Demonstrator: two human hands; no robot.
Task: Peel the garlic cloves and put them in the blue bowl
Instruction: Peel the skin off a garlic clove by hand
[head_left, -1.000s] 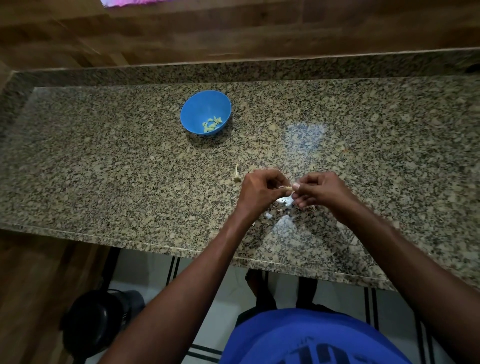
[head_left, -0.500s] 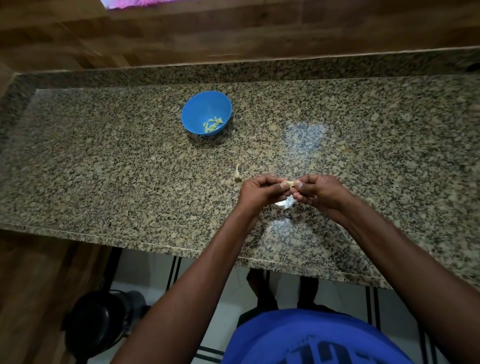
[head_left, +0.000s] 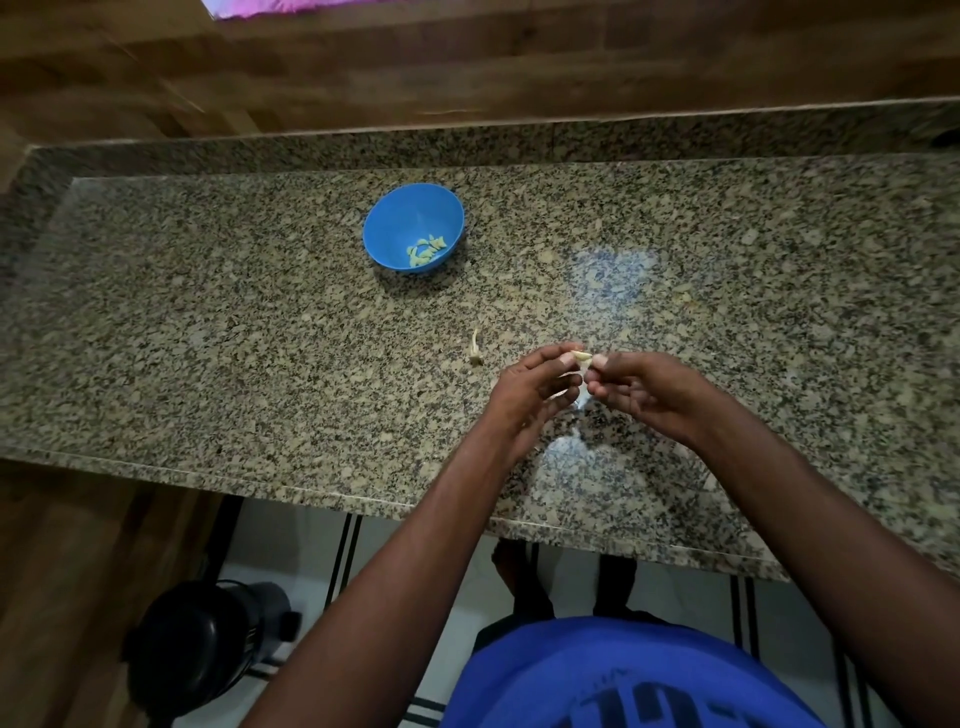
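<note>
Since half a second ago both hands have loosened around the clove (head_left: 581, 356): the left hand (head_left: 535, 384) and right hand (head_left: 641, 387) now pinch it between their fingertips, other fingers spread, above the table (head_left: 208, 322). The bowl (head_left: 413, 234), holding peeled cloves, sits well beyond the left hand; bare granite lies between. A stem scrap (head_left: 475, 353) lies just left of the left hand. A pale peel under the hands is mostly hidden.

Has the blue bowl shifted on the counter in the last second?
No. The blue bowl sits in the same spot on the granite counter, just as far from the back ledge.
</note>
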